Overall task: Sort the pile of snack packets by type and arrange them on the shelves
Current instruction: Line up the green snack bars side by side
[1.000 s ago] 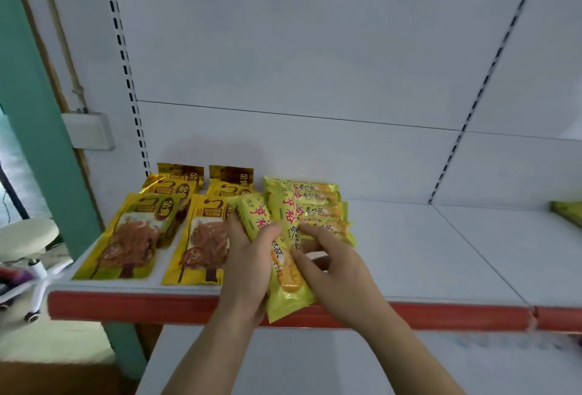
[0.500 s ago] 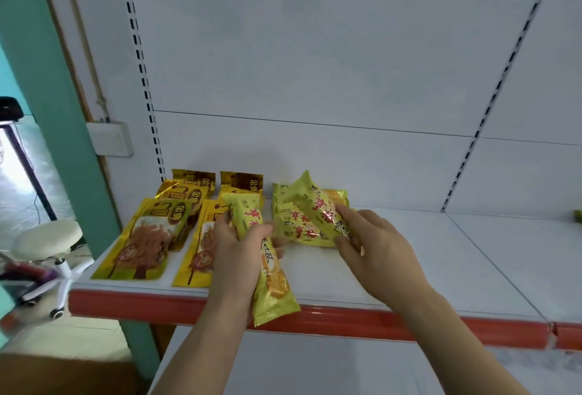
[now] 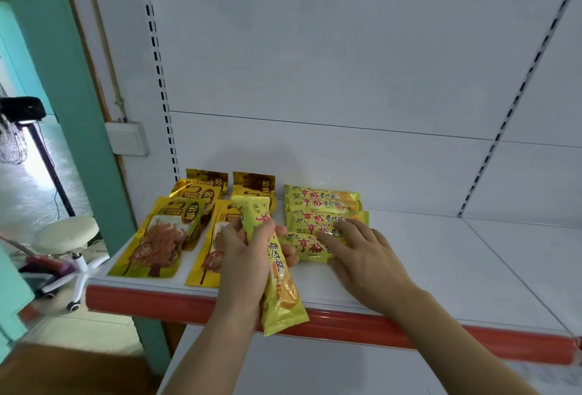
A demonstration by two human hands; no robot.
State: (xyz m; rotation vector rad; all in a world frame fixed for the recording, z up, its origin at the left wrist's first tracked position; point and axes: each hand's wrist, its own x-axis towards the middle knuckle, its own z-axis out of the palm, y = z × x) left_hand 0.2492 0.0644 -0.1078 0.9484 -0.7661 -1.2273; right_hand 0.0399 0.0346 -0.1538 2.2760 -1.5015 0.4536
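Note:
My left hand [image 3: 244, 253] grips a long yellow-green snack packet [image 3: 277, 275] that points toward me and hangs over the shelf's red front edge. My right hand [image 3: 359, 253] lies flat with straight fingers on the nearest packet of a row of several yellow-green packets [image 3: 321, 204] laid crosswise on the white shelf [image 3: 441, 268]. To the left of these lie several golden packets [image 3: 170, 231] with brown food pictured, in two columns; my left hand hides part of the right column.
The shelf's red edge strip [image 3: 472, 336] runs across the front, with a lower white shelf [image 3: 315, 372] under it. A teal post [image 3: 72, 111] borders the left side. A white stool [image 3: 67, 231] stands on the floor beyond it.
My right hand has laid its lifted packet flat at the front of the yellow-green row and now presses on it. My left hand keeps its own packet.

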